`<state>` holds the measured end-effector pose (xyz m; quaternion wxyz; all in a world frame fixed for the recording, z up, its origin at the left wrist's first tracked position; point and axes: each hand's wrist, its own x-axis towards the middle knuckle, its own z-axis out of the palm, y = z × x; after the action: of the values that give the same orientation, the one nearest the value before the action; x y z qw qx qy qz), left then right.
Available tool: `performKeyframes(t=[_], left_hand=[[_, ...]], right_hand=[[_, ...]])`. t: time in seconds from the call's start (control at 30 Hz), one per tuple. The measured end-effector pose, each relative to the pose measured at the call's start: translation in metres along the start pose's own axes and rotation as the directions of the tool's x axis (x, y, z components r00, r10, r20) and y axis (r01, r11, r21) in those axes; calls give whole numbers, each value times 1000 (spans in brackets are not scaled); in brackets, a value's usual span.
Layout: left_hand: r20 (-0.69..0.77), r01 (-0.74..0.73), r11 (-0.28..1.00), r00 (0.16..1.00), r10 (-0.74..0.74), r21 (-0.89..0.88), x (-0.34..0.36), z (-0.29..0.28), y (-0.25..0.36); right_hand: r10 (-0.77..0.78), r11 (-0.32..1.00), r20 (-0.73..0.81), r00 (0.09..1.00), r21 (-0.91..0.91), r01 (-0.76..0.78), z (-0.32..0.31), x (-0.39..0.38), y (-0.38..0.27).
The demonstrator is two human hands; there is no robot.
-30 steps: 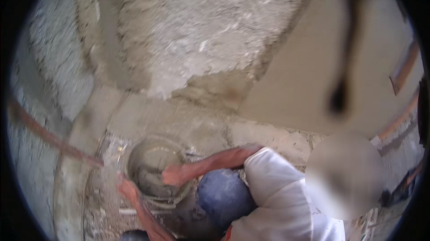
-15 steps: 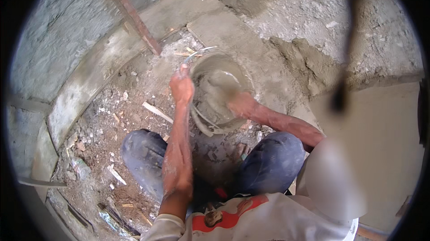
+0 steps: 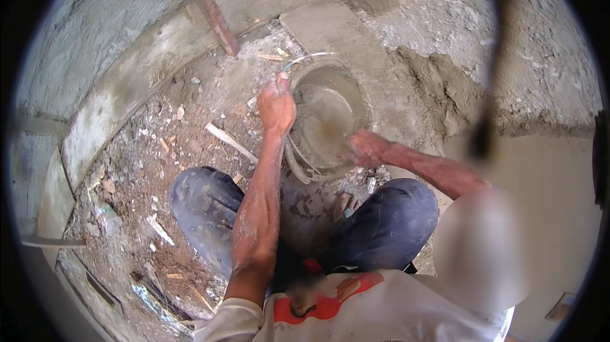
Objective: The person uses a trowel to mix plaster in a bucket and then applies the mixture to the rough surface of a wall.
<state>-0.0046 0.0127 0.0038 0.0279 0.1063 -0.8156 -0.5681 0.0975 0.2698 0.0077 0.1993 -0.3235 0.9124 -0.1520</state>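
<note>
A mortar-caked bucket stands on the ground in front of my knees, tilted a little toward me. Wet grey cement mortar lies inside it. My left hand is closed at the bucket's left side, fingers pinched round a thin wire handle that arcs over the far rim. My right hand is at the near right rim with its fingers curled in. A blurred spot beside its fingertips hides what they hold, if anything.
Rubble, wood slivers and a clear plastic bottle litter the ground to the left. A rusty post stands at the far left, by a low curved concrete edge. A mortar heap lies at the right.
My right hand has drawn back from inside the bucket toward its near right rim. The left hand keeps its hold. The whole view has shifted slightly.
</note>
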Motion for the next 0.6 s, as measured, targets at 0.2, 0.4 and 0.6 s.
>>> performKeyframes(t=[0.2, 0.4, 0.6], left_hand=[[-17, 3, 995, 1000, -5, -102, 5, -10, -5], [13, 78, 990, 997, -77, -121, 7, -11, -2], [21, 14, 995, 1000, -12, -96, 6, -14, 1]], right_hand=[[414, 151, 478, 775, 803, -577, 3, 36, -67], [327, -627, 554, 766, 733, -262, 7, 44, -53], [492, -194, 453, 743, 890, -414, -32, 5, -44]])
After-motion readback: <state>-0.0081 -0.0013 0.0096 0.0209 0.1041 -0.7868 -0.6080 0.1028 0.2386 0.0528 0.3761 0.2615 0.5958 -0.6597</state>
